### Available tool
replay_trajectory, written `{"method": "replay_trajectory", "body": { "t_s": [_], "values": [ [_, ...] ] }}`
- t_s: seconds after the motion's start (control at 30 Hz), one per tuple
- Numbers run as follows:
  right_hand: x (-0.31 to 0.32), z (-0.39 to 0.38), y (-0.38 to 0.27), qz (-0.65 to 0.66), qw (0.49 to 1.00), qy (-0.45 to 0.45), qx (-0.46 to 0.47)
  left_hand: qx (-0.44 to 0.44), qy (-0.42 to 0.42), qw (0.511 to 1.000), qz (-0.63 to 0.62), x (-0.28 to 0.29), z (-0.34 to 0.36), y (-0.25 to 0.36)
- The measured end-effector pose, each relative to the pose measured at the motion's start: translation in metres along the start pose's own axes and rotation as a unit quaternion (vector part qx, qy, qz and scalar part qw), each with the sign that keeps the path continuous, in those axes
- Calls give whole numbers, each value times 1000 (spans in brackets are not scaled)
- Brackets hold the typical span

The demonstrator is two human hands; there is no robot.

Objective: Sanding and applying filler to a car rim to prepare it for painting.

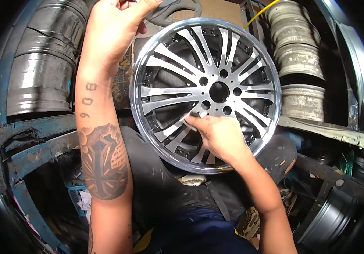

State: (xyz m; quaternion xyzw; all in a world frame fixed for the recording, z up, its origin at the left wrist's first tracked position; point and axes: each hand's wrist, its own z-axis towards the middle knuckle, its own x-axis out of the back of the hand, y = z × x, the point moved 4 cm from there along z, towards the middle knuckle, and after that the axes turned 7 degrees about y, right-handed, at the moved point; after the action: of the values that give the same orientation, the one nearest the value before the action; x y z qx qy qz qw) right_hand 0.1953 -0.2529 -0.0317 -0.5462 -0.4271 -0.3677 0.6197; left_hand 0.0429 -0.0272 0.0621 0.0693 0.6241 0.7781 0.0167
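Observation:
A multi-spoke alloy wheel rim (213, 79) with a polished lip and black recesses stands tilted before me, its lower edge by my legs. My right hand (223, 134) is closed on a small grey-and-white folded piece (198, 115), pressed to a spoke just below the hub. Motion blurs that piece, and its material is unclear. Up at the top edge, beyond the rim's upper left, my left hand (116, 23) is raised with thumb and fingers curled together. Its fingertips are partly cut off by the frame, so what they pinch cannot be made out.
Stacked wheel rims stand at the left (42, 80) and pale, dusty ones at the right (298, 55). Blue metal framing (29, 127) runs along the left side. Behind the rim lie a grey steering-wheel-shaped part (177, 12) and cardboard (224, 15). Another rim (332, 218) sits lower right.

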Motion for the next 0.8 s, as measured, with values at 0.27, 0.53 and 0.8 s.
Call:
{"method": "replay_trajectory", "body": {
  "t_s": [0.27,0.53,0.8],
  "values": [
    [59,9,31,-20,998,65,-5,25,-48,996,70,0,2,-26],
    [105,10,111,53,967,244,-48,88,-195,967,138,-24,6,-58],
    [88,0,103,97,986,76,-110,149,-304,915,220,-42,-7,-67]
  ]
}}
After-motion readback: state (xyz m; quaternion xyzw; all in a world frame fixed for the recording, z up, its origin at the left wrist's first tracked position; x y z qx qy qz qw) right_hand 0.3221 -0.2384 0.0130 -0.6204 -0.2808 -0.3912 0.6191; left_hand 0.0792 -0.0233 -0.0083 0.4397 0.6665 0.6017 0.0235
